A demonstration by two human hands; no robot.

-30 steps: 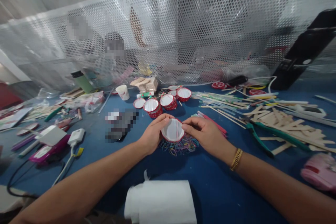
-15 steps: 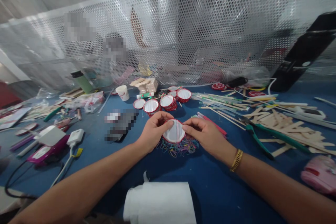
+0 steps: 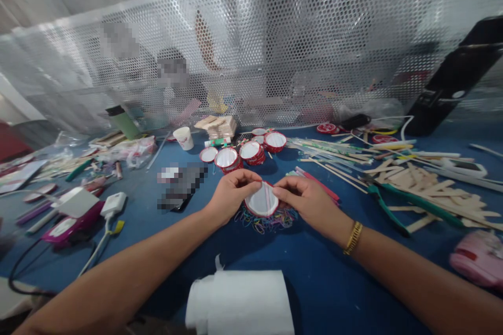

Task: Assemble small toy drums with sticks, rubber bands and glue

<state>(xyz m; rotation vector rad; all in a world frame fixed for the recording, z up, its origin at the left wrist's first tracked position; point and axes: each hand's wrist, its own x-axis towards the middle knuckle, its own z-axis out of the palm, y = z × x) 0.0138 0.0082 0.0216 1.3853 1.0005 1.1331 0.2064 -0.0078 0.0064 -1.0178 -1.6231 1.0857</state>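
Between my two hands is a small round disc (image 3: 262,200) with a white face and a red rim; faint stripes run down it. My left hand (image 3: 236,193) pinches its upper left edge between thumb and fingers. At the upper right edge, my right hand (image 3: 301,196) pinches it the same way. Beneath the disc lies a tangle of coloured rubber bands (image 3: 267,222) on the blue table (image 3: 322,282). Several similar red-rimmed discs, some stacked (image 3: 252,153), sit just beyond my hands.
A white roll (image 3: 241,301) lies close in front of me. To the right are green-handled pliers (image 3: 389,212), wooden sticks (image 3: 424,188) and a pink pouch (image 3: 477,259). A phone (image 3: 188,183), chargers (image 3: 113,204) and a paper cup (image 3: 183,138) stand left. A perforated panel (image 3: 306,52) rises behind.
The disc has shifted very slightly down and to the right in the view. Both hands keep their pinch on its edges.
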